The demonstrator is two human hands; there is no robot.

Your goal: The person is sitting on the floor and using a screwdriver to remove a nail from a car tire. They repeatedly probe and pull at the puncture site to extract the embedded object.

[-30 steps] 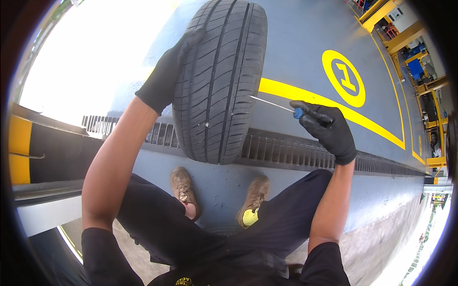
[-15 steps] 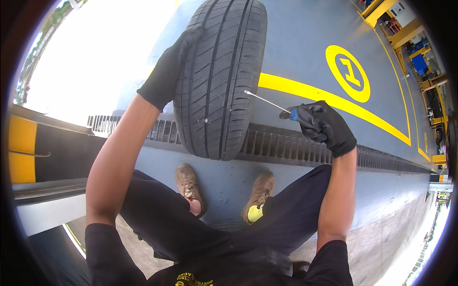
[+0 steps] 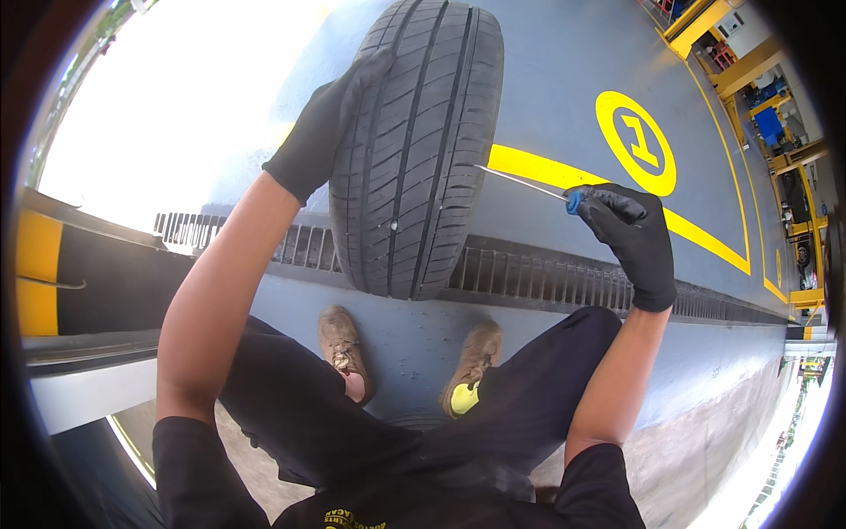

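Observation:
A black car tyre [image 3: 414, 176] stands upright in front of me, its grooved tread facing me. My left hand [image 3: 328, 123], in a black glove, grips its left side with the fingers lying over the tread. Several pale specks sit in the tread, the largest low in a middle groove. To the right, my gloved right hand [image 3: 633, 236] is closed around the blue handle of a thin screwdriver [image 3: 527, 182]. The flat tip points left and lies at the tyre's right tread edge; whether it touches the rubber I cannot tell.
Behind and beneath the tyre, a dark drain grating [image 3: 546, 278] crosses the blue-grey floor. A yellow line [image 3: 538, 167] and a yellow circle marking [image 3: 636, 143] lie beyond. A yellow-and-black striped barrier [image 3: 97, 278] stands at the left. Yellow-framed workshop equipment [image 3: 771, 123] lines the far right.
My right hand has moved right and slightly down, bringing the screwdriver tip from over the tread to its right edge. In view, the tyre and my left hand have shifted slightly right.

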